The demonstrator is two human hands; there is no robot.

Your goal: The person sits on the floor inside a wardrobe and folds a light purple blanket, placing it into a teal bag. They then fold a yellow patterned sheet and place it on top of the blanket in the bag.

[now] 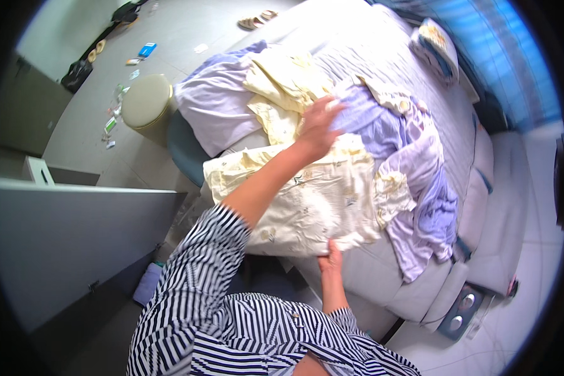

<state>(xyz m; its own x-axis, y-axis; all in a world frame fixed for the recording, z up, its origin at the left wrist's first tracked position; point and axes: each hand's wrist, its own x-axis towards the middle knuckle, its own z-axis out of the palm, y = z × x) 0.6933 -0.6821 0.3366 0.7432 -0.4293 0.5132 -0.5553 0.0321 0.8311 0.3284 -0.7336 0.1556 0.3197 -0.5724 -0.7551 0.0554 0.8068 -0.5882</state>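
A cream garment with a small plant print [305, 211] lies spread before me, over the near side of the bed. My right hand [330, 258] pinches its near edge, thumb on top and fingers hidden beneath the cloth. Over its far edge, my left hand [320, 128] is blurred, with the fingers apart and nothing seen in them. Just beyond that hand lies a crumpled pale yellow garment [286, 84]. To the right, a heap of lilac clothing [409, 155] runs down the bed, with a cream ruffled piece [395, 197] against it.
The grey quilted bed [357, 51] carries more lilac cloth [221, 98] on its left and a folded quilt [434, 51] at the back. A round cream stool [146, 101] stands left. An open grey cabinet door [75, 235] juts in at near left. Sandals [257, 19] and small packets lie on the floor.
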